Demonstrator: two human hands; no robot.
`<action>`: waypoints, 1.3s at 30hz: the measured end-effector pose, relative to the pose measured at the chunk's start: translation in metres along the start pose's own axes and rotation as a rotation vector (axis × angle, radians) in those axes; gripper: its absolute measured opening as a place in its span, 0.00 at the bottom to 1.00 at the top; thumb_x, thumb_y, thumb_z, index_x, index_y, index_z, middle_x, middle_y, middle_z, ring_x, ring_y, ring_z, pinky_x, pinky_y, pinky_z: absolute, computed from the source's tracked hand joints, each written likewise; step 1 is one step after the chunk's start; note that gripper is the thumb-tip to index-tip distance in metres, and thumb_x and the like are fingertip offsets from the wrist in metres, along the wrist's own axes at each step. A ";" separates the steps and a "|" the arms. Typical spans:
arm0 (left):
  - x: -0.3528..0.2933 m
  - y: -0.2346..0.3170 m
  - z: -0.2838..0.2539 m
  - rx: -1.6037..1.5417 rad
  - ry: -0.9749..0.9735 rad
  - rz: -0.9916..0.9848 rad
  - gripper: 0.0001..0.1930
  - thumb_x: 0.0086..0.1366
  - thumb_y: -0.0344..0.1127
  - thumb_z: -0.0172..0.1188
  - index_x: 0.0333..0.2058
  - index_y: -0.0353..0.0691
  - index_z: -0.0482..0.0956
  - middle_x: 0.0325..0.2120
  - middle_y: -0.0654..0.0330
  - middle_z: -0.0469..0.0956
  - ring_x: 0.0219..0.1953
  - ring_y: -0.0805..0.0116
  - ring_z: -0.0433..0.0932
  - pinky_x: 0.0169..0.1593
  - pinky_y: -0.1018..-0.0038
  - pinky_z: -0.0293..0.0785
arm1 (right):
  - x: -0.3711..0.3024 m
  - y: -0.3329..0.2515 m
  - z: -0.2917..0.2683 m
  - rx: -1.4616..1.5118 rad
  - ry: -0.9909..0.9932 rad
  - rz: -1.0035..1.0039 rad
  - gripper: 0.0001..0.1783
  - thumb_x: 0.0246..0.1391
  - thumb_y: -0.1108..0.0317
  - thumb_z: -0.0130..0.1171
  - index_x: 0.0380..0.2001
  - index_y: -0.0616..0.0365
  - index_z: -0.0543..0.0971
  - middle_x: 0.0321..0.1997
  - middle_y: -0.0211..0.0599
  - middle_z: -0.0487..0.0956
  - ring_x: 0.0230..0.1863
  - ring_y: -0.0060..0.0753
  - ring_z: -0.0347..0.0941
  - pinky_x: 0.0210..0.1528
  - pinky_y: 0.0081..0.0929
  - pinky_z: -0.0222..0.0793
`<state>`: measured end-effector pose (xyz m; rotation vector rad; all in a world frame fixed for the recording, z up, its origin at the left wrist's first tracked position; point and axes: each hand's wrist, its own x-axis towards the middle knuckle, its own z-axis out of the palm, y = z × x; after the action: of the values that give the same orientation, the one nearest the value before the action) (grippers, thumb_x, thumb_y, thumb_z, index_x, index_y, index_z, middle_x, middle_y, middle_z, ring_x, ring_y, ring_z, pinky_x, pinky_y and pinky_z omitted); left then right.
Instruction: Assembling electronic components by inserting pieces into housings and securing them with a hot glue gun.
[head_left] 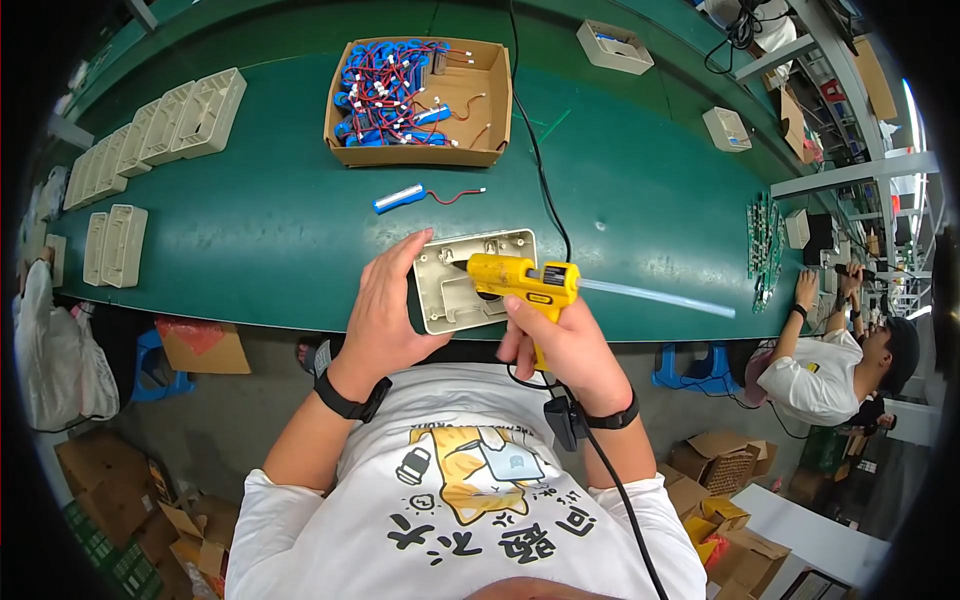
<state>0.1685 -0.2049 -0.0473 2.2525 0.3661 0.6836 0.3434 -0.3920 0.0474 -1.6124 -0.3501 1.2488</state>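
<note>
At the table's near edge, my left hand (pixel 385 310) grips a beige plastic case (pixel 462 300) by its left side, thumb by the lower corner. The case lies open side up, showing posts and ribs inside. My right hand (pixel 578 352) is wrapped round the handle of a yellow hot glue gun (pixel 505 272). Its dark nozzle points left into the case, near the upper inner wall; whether it touches is unclear. A translucent glue stick (pixel 660 298) juts from the gun's rear. Just beyond the case lies a blue battery (pixel 400 198) with red wires and a white plug.
A cardboard box (pixel 420 157) of wired blue batteries stands at the back. Beige cases (pixel 210 112) line the left side. A black cable (pixel 543 185) crosses the green table (pixel 270 250). Green circuit boards (pixel 765 250) lie at right, near a co-worker (pixel 825 375).
</note>
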 end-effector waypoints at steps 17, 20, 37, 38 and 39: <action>0.002 0.001 0.002 0.105 -0.009 -0.031 0.62 0.52 0.43 0.87 0.82 0.33 0.60 0.73 0.42 0.75 0.73 0.38 0.74 0.75 0.49 0.69 | 0.002 0.033 -0.006 -0.714 0.309 -0.477 0.13 0.76 0.66 0.66 0.39 0.67 0.84 0.25 0.38 0.84 0.21 0.31 0.80 0.26 0.37 0.72; 0.002 0.002 0.002 0.102 -0.020 -0.035 0.63 0.51 0.42 0.87 0.81 0.32 0.61 0.72 0.42 0.75 0.73 0.38 0.74 0.75 0.49 0.69 | 0.004 0.037 -0.004 -0.821 0.331 -0.513 0.12 0.76 0.67 0.66 0.40 0.67 0.84 0.25 0.41 0.85 0.22 0.37 0.82 0.27 0.41 0.73; 0.002 0.003 0.004 0.111 -0.022 -0.075 0.63 0.48 0.42 0.86 0.81 0.35 0.61 0.71 0.43 0.75 0.74 0.40 0.74 0.76 0.49 0.69 | -0.003 0.028 -0.012 -0.587 0.282 -0.182 0.16 0.79 0.61 0.65 0.51 0.67 0.85 0.25 0.28 0.83 0.21 0.19 0.78 0.23 0.25 0.71; 0.003 0.003 0.004 0.114 -0.024 -0.071 0.63 0.49 0.42 0.87 0.81 0.35 0.61 0.71 0.43 0.75 0.74 0.40 0.74 0.76 0.50 0.69 | -0.003 0.028 -0.012 -0.586 0.282 -0.183 0.16 0.79 0.61 0.65 0.51 0.67 0.85 0.25 0.28 0.83 0.21 0.19 0.78 0.23 0.25 0.71; 0.003 0.003 0.004 0.118 -0.025 -0.066 0.64 0.49 0.43 0.87 0.81 0.34 0.61 0.72 0.43 0.75 0.74 0.40 0.74 0.76 0.50 0.69 | -0.003 0.028 -0.011 -0.612 0.290 -0.215 0.16 0.80 0.61 0.65 0.52 0.67 0.85 0.25 0.28 0.82 0.20 0.19 0.78 0.23 0.25 0.71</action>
<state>0.1732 -0.2076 -0.0460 2.3465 0.4768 0.6129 0.3416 -0.4122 0.0247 -2.1710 -0.7497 0.7594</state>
